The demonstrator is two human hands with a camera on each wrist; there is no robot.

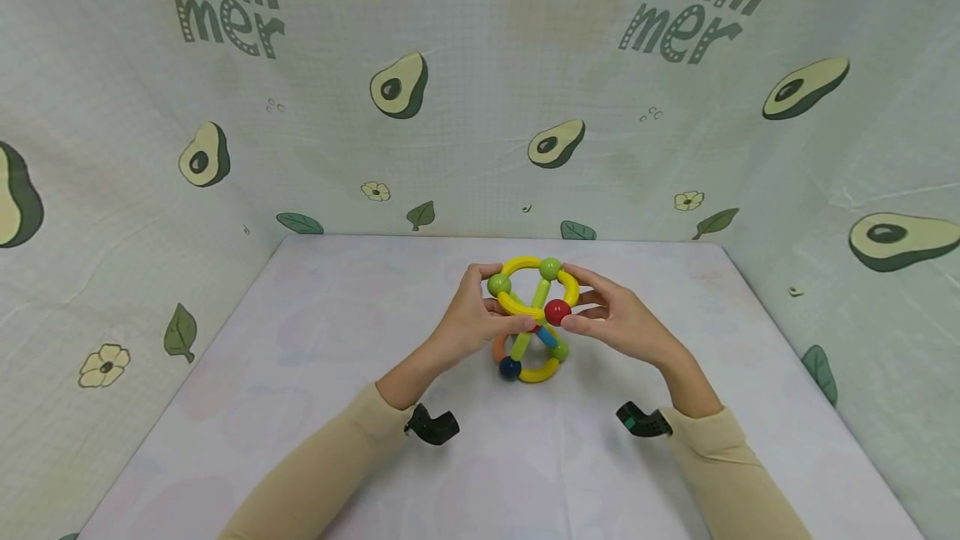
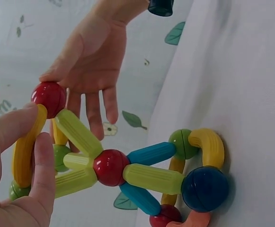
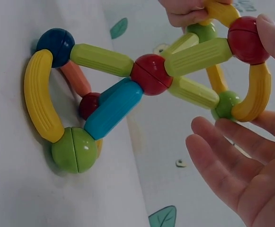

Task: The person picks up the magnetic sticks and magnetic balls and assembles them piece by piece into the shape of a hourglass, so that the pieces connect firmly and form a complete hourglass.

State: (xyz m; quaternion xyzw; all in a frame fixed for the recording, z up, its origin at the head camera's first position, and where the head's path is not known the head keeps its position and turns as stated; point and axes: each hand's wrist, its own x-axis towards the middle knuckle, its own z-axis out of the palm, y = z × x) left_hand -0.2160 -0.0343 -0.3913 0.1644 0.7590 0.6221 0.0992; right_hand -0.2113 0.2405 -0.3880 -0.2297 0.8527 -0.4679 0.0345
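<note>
A toy structure of balls and ribbed rods (image 1: 522, 346) stands on the table, shaped like an hourglass. Its upper ring has yellow curved rods, green balls and a red ball (image 3: 249, 39). Straight green and blue rods meet at a central red ball (image 2: 111, 167). In the lower ring are a dark blue ball (image 2: 205, 189), other balls, and yellow and orange curved rods. My left hand (image 1: 468, 319) pinches a yellow curved rod (image 2: 23, 158) of the upper ring. My right hand (image 1: 626, 327) holds the ring's other side, thumb on the red ball, a finger against a yellow curved rod (image 3: 254, 94).
A pale table (image 1: 322, 290) lies under the structure. Behind and beside it hangs a cloth (image 1: 465, 182) printed with avocados and leaves. Dark straps with small devices (image 1: 433, 425) sit at both wrists.
</note>
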